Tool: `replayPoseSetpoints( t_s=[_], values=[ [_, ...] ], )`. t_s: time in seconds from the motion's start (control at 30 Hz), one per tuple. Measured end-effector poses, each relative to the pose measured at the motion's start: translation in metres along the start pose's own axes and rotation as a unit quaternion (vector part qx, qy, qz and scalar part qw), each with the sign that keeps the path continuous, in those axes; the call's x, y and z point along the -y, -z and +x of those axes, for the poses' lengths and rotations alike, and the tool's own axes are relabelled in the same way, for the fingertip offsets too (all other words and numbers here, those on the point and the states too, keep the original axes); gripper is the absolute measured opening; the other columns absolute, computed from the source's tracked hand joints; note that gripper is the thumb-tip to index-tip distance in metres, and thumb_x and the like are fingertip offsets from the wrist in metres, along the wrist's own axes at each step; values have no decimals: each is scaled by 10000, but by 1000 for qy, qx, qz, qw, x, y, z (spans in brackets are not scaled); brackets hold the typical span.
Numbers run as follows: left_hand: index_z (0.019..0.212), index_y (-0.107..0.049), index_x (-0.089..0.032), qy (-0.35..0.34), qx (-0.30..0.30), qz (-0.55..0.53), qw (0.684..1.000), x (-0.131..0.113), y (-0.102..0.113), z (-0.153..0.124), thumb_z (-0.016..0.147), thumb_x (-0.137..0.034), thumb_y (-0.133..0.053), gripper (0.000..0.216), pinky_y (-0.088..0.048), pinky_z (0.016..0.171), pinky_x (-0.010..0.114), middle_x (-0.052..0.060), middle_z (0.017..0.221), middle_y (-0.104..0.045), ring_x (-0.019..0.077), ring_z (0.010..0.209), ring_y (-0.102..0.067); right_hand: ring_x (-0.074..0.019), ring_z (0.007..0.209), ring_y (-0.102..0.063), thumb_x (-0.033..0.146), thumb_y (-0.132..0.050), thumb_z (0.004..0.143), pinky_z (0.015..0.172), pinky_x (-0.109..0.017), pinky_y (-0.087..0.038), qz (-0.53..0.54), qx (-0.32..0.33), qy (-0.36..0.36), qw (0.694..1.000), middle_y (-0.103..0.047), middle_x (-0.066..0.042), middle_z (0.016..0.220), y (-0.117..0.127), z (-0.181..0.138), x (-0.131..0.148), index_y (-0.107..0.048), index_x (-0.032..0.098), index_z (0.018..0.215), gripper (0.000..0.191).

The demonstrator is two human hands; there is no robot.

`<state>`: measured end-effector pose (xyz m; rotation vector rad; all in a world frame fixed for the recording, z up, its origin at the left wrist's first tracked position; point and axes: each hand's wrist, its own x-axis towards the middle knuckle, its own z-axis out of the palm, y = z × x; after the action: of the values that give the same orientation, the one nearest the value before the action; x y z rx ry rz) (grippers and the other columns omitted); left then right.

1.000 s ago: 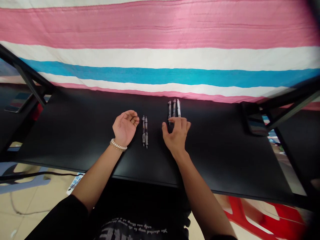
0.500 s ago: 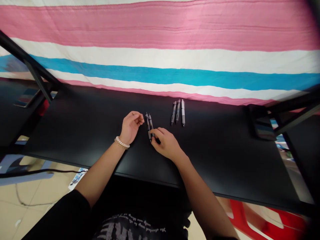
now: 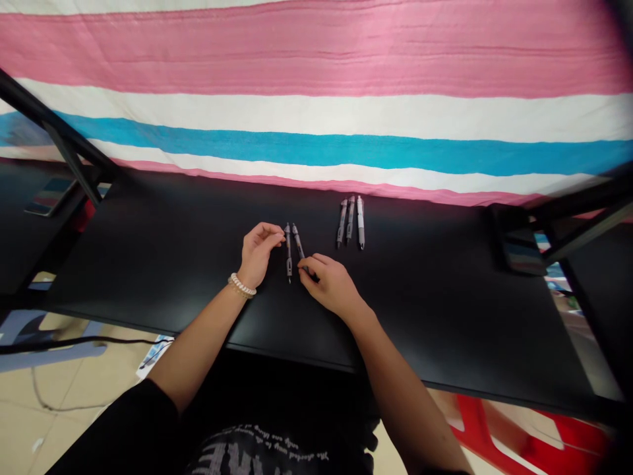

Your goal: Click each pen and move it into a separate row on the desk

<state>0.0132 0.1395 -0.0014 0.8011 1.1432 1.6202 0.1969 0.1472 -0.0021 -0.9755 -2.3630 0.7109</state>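
Head view: left hand (image 3: 257,252) and right hand (image 3: 329,285) at 5 click pens (image 3: 351,221) on a black desk (image 3: 148,277)
Left hand is half curled and empty, its fingertips just beside the straight pen (image 3: 288,251); right hand is palm down, its fingers pinched on the lower end of the slanted pen (image 3: 298,241); these 2 pens lie between the hands, nearly parallel; the other 3 lie side by side, farther from the person and to the right; 1 bead bracelet (image 3: 242,285) circles the left wrist; 1 striped cloth (image 3: 316,138) hangs behind the desk.
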Motion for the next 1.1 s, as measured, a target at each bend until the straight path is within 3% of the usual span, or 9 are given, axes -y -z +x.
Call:
replayPoseSetpoints(
  t_s=[0.13,0.23,0.33,0.43,0.6,0.87,0.93,1.03,1.1],
  values=[
    [886,-706,-185,-11,-44,17,999,1,-1,0,746,-274,-776,180,-524,737,244,35,939,-698,126,837,-670,-130,631,-586,224,-573,912,613,-269,-490,127,-99,-58,985,-624,-8,758,-2,-1,1,-636,201,956,80],
    [1016,-705,-183,16,-57,-24,998,-2,-4,-1,748,-356,-808,336,-569,786,289,68,1032,-720,154,882,-705,-124,601,-625,306,-627,900,555,-258,-524,279,-87,-96,952,-637,9,754,-4,-2,6,-604,213,969,118],
    [1023,-717,-155,53,-29,-47,997,-7,-6,-4,754,-419,-805,387,-594,727,295,85,936,-738,166,812,-719,-111,591,-616,358,-683,872,527,-241,-520,340,-75,-112,931,-632,18,743,-6,-1,9,-602,215,933,175],
    [1034,-713,-177,39,-34,-57,997,-9,-7,-5,733,-403,-828,393,-601,684,273,51,887,-728,156,798,-715,-97,588,-599,408,-668,887,514,-220,-503,358,-86,-132,920,-631,20,738,-8,0,8,-589,214,940,216],
    [980,-710,-181,28,-46,-65,996,-10,-8,-5,750,-415,-814,344,-618,744,309,38,883,-720,170,829,-731,-81,486,-561,448,-582,943,453,-204,-458,378,-92,-155,908,-641,31,659,-11,3,6,-580,203,967,246],
    [906,-713,-147,29,-93,-98,990,-10,-10,-6,718,-433,-839,365,-613,759,322,67,829,-759,197,786,-757,-161,673,-690,336,-705,864,641,-324,-595,265,-234,-111,929,-730,-28,810,-19,3,9,-720,226,826,117],
    [902,-711,-150,31,-103,-109,988,-9,-10,-5,708,-428,-847,366,-612,777,333,70,848,-764,200,800,-758,-184,785,-710,328,-710,859,718,-354,-612,240,-241,-89,936,-740,-47,920,-18,4,10,-729,240,841,92],
    [911,-709,-158,30,-111,-122,986,-8,-9,-4,704,-424,-852,366,-610,792,339,64,864,-764,196,815,-758,-162,705,-695,330,-657,899,656,-331,-613,278,-223,-107,928,-724,-30,852,-14,5,11,-716,248,976,127],
    [908,-708,-163,31,-110,-124,986,-8,-9,-4,710,-424,-848,356,-609,793,337,59,860,-762,191,813,-757,-159,715,-693,317,-651,900,678,-335,-614,276,-231,-105,927,-715,-30,864,-13,6,12,-718,246,911,99]
  ],
)
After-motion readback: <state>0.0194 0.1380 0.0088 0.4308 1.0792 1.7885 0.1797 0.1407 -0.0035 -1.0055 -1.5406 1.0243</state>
